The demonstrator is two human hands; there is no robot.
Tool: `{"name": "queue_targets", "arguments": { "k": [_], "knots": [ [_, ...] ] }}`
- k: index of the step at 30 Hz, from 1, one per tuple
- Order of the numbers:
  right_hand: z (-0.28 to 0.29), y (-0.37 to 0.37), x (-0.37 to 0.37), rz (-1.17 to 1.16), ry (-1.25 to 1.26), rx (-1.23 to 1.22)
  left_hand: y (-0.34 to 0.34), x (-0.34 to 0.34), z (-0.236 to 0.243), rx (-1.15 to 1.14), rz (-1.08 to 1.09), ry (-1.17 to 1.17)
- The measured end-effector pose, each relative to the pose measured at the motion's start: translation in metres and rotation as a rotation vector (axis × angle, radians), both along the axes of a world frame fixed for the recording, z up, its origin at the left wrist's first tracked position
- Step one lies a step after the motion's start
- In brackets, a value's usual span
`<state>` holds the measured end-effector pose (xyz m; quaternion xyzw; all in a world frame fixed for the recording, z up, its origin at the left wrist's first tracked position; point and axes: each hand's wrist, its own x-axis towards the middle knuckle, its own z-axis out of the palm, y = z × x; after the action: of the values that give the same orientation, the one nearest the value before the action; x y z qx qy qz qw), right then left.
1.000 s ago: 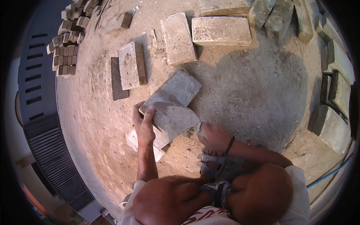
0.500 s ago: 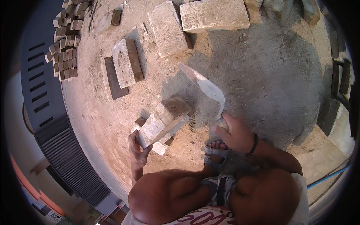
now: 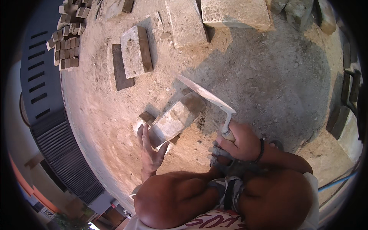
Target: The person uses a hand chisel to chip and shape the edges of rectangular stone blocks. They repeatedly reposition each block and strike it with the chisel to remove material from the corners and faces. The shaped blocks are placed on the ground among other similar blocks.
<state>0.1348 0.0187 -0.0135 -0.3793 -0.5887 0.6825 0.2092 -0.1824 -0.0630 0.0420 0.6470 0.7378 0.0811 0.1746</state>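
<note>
My left hand (image 3: 151, 155) is at the near end of a pale, worn brick (image 3: 170, 122), thumb and fingers spread on either side of that end. The brick lies slantwise over other bricks, which are mostly hidden beneath it; a dark end of one brick (image 3: 147, 117) shows at its left. In my right hand (image 3: 241, 141) is a trowel (image 3: 207, 94), gripped by its wooden handle. Its blade is turned nearly edge-on and points up-left, above the brick's far end.
Beyond lie a pale block (image 3: 134, 53) beside a dark slot-like shape, and two larger blocks (image 3: 186, 23) (image 3: 235, 13). Stacked bricks (image 3: 67, 51) stand far left near a dark gate (image 3: 67, 153). More blocks (image 3: 341, 122) line the right. My sandalled foot (image 3: 220, 155) is close by.
The brick at my left hand has gone from tilted up to lying flatter, and the fingers have spread wider. The trowel blade has turned from showing its face to nearly edge-on.
</note>
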Motion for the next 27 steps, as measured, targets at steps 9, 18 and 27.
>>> {"name": "queue_targets", "arguments": {
  "k": [9,18,27],
  "knots": [
    [-0.005,-0.011,0.009,0.016,-0.010,-0.043,0.022,0.032,-0.019,0.028,-0.052,0.234],
    [-0.014,-0.008,0.014,0.075,-0.038,-0.104,0.021,0.035,-0.019,0.035,-0.054,0.276],
    [-0.006,-0.009,0.017,0.212,-0.117,0.116,0.024,0.012,0.000,-0.047,-0.058,-0.032]
  ]
}}
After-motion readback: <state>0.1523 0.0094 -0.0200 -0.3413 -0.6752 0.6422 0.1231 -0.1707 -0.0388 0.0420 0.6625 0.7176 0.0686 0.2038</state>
